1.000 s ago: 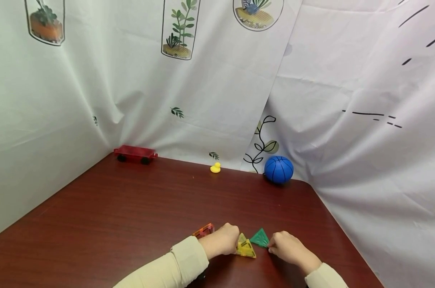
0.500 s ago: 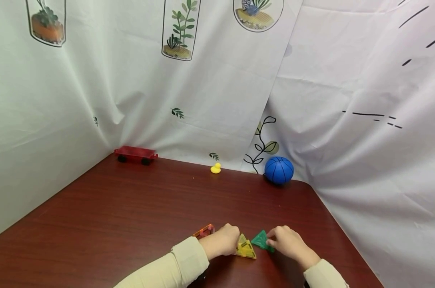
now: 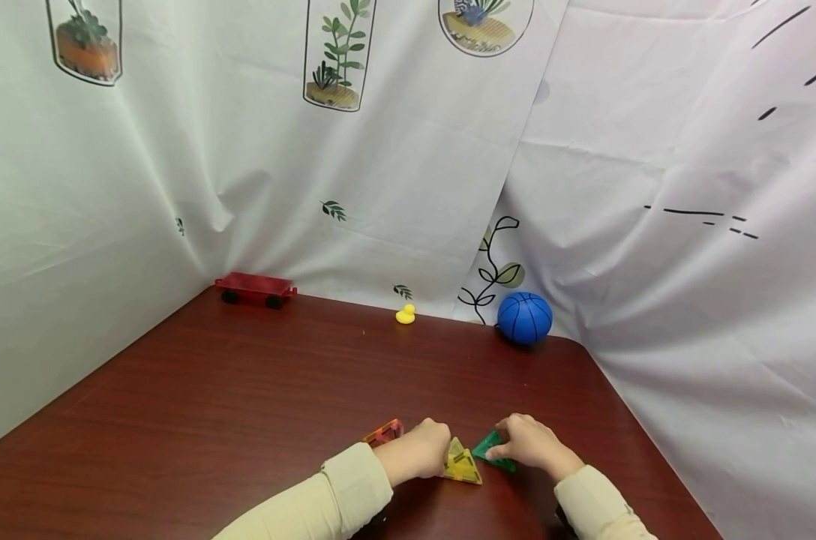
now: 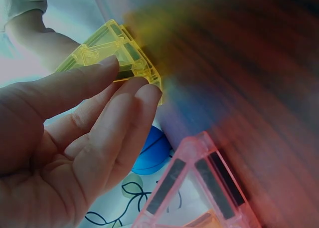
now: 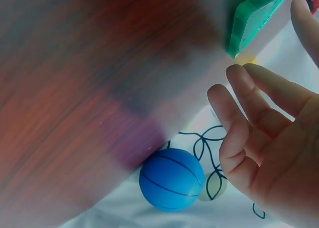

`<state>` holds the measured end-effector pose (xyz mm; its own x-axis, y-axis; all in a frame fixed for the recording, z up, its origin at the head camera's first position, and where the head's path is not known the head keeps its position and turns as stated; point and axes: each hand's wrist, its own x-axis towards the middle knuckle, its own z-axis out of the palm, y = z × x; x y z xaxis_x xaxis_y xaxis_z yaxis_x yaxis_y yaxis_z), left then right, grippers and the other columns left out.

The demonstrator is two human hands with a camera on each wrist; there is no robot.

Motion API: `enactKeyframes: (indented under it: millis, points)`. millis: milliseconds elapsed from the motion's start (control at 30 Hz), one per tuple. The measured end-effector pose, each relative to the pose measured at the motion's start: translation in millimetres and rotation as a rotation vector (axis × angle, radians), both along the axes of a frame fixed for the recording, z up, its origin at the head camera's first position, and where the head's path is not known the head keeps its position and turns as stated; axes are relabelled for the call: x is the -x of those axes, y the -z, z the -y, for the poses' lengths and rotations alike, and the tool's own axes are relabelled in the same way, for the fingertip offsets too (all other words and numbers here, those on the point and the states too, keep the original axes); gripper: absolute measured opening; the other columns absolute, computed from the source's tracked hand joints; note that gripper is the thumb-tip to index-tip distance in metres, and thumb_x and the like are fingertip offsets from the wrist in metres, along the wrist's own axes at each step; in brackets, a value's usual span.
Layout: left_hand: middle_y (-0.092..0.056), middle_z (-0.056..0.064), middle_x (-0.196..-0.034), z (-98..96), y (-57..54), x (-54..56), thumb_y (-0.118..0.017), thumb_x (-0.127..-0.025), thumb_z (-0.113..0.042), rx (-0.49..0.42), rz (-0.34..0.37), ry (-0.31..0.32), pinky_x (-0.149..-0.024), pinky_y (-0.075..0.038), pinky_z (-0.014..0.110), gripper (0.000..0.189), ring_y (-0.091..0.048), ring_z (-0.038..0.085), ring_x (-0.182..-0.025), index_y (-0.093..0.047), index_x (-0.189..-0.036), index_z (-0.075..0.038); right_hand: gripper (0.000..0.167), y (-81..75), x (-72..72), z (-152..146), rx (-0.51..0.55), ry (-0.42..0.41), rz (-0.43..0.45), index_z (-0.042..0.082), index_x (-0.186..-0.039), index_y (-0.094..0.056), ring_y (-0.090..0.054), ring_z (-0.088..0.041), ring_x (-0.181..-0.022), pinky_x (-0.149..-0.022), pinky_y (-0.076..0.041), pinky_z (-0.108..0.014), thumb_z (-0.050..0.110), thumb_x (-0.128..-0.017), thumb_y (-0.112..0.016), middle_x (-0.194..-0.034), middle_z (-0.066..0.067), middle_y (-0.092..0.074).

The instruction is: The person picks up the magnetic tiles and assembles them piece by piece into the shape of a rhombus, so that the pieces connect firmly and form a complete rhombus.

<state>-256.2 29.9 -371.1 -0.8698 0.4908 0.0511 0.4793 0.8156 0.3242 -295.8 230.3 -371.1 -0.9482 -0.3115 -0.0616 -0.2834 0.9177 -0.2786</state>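
Note:
My left hand [image 3: 423,448] pinches a translucent yellow triangular magnetic tile [image 3: 463,466], its thumb and fingertips at the edge in the left wrist view. A second yellow triangle seems to overlap it. Right of it, a green triangular magnetic tile [image 3: 504,460] lies on the table, one corner close to the yellow. Over this green tile hovers my right hand [image 3: 535,442], with thumb and fingers spread apart. The right wrist view shows the fingertips off the green tile [image 5: 256,21]. A pinkish-orange magnetic tile [image 4: 214,185] stands beside my left hand, partly hidden by the forearm in the head view.
On the dark red-brown table [image 3: 280,375], a red toy wagon [image 3: 256,286] sits at the back left corner. A small yellow duck [image 3: 405,315] is at the back edge, and a blue ball [image 3: 525,318] at the back right. White printed cloth [image 3: 394,165] hangs around the table.
My right hand has released the green tile's right corner, opened its fingers and moved slightly up and left over it. The green tile has turned a little. My left hand stays in place.

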Motion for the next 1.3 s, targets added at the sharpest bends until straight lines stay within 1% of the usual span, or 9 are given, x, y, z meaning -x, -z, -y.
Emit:
enactKeyframes:
  millis: [133, 300, 433, 633, 733, 833, 933, 1133, 1300]
  points:
    - [-0.047, -0.009, -0.050, 0.2, 0.9, 0.2, -0.074, -0.064, -0.007, 0.003, -0.002, 0.002, -0.047, -0.037, 0.019, 0.026, -0.043, 0.003, -0.050, -0.054, -0.051, -0.014, 0.054, 2.5, 4.1, 1, -0.005, -0.005, 0.014, -0.001, -0.097, -0.063, -0.056, -0.020, -0.081, -0.067, -0.044, -0.041, 0.038, -0.061, -0.075, -0.093, -0.007, -0.061]
    - [-0.046, -0.010, -0.049, 0.2, 1.4, 0.6, -0.075, -0.064, -0.007, 0.009, -0.006, 0.000, -0.046, -0.036, 0.019, 0.026, -0.042, 0.004, -0.049, -0.053, -0.050, -0.014, 0.051, 3.3, 6.9, 2, -0.021, -0.014, 0.038, 0.001, -0.092, -0.064, -0.050, -0.013, -0.067, -0.060, -0.043, -0.034, 0.039, -0.059, -0.076, -0.083, -0.002, -0.060]
    - [-0.045, -0.009, -0.047, -0.1, 1.9, 1.0, -0.074, -0.064, -0.006, 0.016, -0.019, 0.000, -0.045, -0.035, 0.019, 0.028, -0.039, 0.004, -0.048, -0.052, -0.048, -0.014, 0.051, 4.7, 8.1, 2, -0.014, -0.004, 0.043, 0.001, -0.090, -0.063, -0.048, -0.012, -0.064, -0.058, -0.042, -0.032, 0.038, -0.058, -0.077, -0.079, 0.000, -0.058]
    - [-0.045, -0.010, -0.047, 0.0, 1.8, 1.2, -0.074, -0.064, -0.006, 0.022, -0.027, 0.005, -0.046, -0.035, 0.019, 0.027, -0.041, 0.004, -0.049, -0.053, -0.049, -0.014, 0.055, 5.3, 6.4, -1, -0.016, 0.045, 0.023, 0.006, -0.088, -0.053, -0.046, -0.014, -0.061, -0.055, -0.039, -0.033, 0.042, -0.055, -0.078, -0.071, 0.000, -0.051]
    - [-0.047, -0.010, -0.050, 0.2, 1.6, 1.7, -0.074, -0.064, -0.006, 0.005, -0.014, 0.010, -0.047, -0.037, 0.019, 0.025, -0.043, 0.003, -0.050, -0.054, -0.051, -0.014, 0.055, 3.4, 5.6, -1, 0.009, 0.067, 0.018, 0.009, -0.086, -0.047, -0.044, -0.015, -0.059, -0.052, -0.036, -0.032, 0.040, -0.054, -0.079, -0.067, -0.001, -0.047]
    - [-0.048, -0.010, -0.051, 0.2, 1.5, 2.6, -0.075, -0.064, -0.007, 0.005, -0.013, 0.012, -0.048, -0.038, 0.018, 0.024, -0.045, 0.003, -0.051, -0.055, -0.052, -0.014, 0.049, 0.2, 4.7, -2, 0.046, 0.069, -0.001, 0.009, -0.083, -0.046, -0.043, -0.015, -0.058, -0.051, -0.034, -0.031, 0.032, -0.056, -0.080, -0.065, -0.001, -0.045]
    - [-0.048, -0.011, -0.051, 0.1, 1.2, 2.9, -0.075, -0.064, -0.007, 0.014, -0.022, 0.012, -0.048, -0.038, 0.018, 0.024, -0.045, 0.002, -0.052, -0.055, -0.052, -0.015, 0.039, -3.5, 3.2, -5, 0.086, 0.048, -0.016, 0.008, -0.081, -0.050, -0.042, -0.014, -0.057, -0.051, -0.034, -0.030, 0.022, -0.059, -0.079, -0.064, -0.001, -0.046]
    - [-0.049, -0.011, -0.052, 0.0, 2.2, 2.9, -0.075, -0.062, -0.007, 0.005, -0.025, 0.006, -0.047, -0.038, 0.018, 0.023, -0.045, 0.002, -0.052, -0.056, -0.053, -0.015, 0.016, -10.9, -1.5, -10, 0.167, -0.016, 0.023, 0.007, -0.071, -0.060, -0.047, -0.013, -0.053, -0.049, -0.039, -0.028, 0.015, -0.068, -0.073, -0.060, 0.001, -0.052]
    - [-0.049, -0.011, -0.052, 0.4, 3.4, 3.9, -0.075, -0.063, -0.006, -0.006, -0.021, 0.009, -0.047, -0.038, 0.018, 0.024, -0.045, 0.003, -0.051, -0.056, -0.053, -0.015, 0.018, -14.9, -2.5, -12, 0.204, -0.042, 0.018, 0.009, -0.063, -0.057, -0.048, -0.012, -0.047, -0.045, -0.040, -0.028, 0.017, -0.072, -0.070, -0.053, 0.000, -0.054]
